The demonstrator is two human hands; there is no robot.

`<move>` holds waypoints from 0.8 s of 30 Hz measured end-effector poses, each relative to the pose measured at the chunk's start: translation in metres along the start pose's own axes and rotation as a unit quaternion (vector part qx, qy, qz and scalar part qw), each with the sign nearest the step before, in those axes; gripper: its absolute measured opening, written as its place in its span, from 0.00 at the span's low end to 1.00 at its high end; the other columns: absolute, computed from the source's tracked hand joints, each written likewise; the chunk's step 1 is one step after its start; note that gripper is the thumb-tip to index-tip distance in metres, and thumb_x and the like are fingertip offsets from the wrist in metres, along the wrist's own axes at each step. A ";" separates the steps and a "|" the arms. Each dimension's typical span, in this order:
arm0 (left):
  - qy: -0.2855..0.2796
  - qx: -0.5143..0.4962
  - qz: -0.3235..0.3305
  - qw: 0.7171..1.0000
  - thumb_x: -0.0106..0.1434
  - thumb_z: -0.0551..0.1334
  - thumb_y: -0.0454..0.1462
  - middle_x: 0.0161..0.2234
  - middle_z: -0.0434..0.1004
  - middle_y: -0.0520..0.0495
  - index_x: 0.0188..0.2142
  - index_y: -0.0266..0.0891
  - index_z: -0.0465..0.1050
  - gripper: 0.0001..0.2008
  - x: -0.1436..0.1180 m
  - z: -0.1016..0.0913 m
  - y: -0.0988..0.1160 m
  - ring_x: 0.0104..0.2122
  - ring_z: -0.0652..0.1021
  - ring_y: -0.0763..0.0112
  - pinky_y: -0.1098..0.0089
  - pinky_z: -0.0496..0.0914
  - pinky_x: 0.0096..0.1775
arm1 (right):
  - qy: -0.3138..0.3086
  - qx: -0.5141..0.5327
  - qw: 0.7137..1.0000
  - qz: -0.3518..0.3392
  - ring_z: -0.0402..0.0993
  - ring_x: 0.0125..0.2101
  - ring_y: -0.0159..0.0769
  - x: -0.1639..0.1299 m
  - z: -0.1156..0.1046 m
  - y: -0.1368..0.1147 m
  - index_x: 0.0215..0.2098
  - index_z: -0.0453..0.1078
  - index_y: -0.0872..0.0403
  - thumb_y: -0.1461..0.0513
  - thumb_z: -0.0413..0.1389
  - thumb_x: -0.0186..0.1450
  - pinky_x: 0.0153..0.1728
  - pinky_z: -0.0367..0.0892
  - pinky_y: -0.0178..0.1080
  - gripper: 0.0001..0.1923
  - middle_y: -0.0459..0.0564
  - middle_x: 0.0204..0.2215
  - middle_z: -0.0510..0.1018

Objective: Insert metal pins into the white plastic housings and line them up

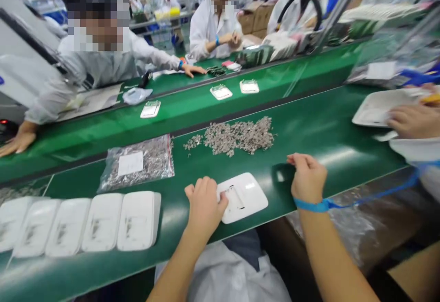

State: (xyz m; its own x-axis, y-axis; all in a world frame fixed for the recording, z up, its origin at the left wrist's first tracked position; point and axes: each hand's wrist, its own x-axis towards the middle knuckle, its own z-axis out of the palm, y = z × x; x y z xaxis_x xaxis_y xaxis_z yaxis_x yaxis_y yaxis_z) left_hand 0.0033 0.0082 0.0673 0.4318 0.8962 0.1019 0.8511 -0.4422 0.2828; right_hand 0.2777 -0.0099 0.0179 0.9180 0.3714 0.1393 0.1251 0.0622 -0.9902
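A white plastic casing (252, 196) with rounded corners and a rectangular recess lies on the green bench in front of me. My left hand (204, 203) grips its left edge, thumb over the top and fingers curled. To the right of the casing, my right hand (307, 176) is raised off the bench with thumb and fingertips pinched together; whatever they hold is too small to make out. A blue wrist strap (312, 205) circles my right wrist. Beyond the casing spreads a pile of small metal pieces (240, 135).
Several similar white casings (137, 222) stand in a row at left. Behind them is a labelled bag of metal parts (144, 162). A green conveyor belt (185, 105) carries small white pieces. At right, a co-worker's hand (417, 121) holds another casing (371, 108); other people sit across.
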 end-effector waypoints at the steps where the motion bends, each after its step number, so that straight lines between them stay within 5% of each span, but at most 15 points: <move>1: 0.003 -0.009 -0.005 1.000 0.63 0.59 0.36 0.34 0.71 0.48 0.32 0.40 0.64 0.05 0.000 0.002 -0.001 0.39 0.71 0.63 0.59 0.54 0.42 | 0.002 0.003 1.000 0.001 0.72 0.29 0.35 0.000 0.001 0.001 0.26 0.74 0.55 0.56 0.59 0.56 0.37 0.69 0.39 0.10 0.47 0.25 0.77; 13: 0.039 -0.043 0.015 0.998 0.61 0.62 0.35 0.30 0.67 0.52 0.28 0.39 0.62 0.09 0.001 0.003 -0.001 0.35 0.69 0.67 0.61 0.53 0.41 | -0.014 0.005 1.000 -0.012 0.72 0.29 0.34 -0.001 -0.001 0.004 0.26 0.74 0.55 0.57 0.59 0.57 0.37 0.68 0.39 0.09 0.46 0.25 0.76; 24: 0.106 -0.075 0.049 0.990 0.62 0.58 0.33 0.28 0.65 0.53 0.26 0.39 0.62 0.08 0.004 0.016 -0.011 0.32 0.68 0.68 0.63 0.53 0.40 | -0.061 -0.036 0.997 0.019 0.74 0.33 0.41 -0.001 0.000 0.000 0.28 0.75 0.55 0.49 0.59 0.57 0.38 0.66 0.41 0.17 0.50 0.28 0.79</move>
State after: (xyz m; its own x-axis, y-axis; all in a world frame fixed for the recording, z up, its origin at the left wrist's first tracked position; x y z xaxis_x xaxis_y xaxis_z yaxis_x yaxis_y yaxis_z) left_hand 0.0000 0.0159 0.0493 0.4246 0.8435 0.3290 0.7474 -0.5316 0.3985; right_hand 0.2774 -0.0104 0.0175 0.8703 0.4827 0.0981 0.1220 -0.0182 -0.9924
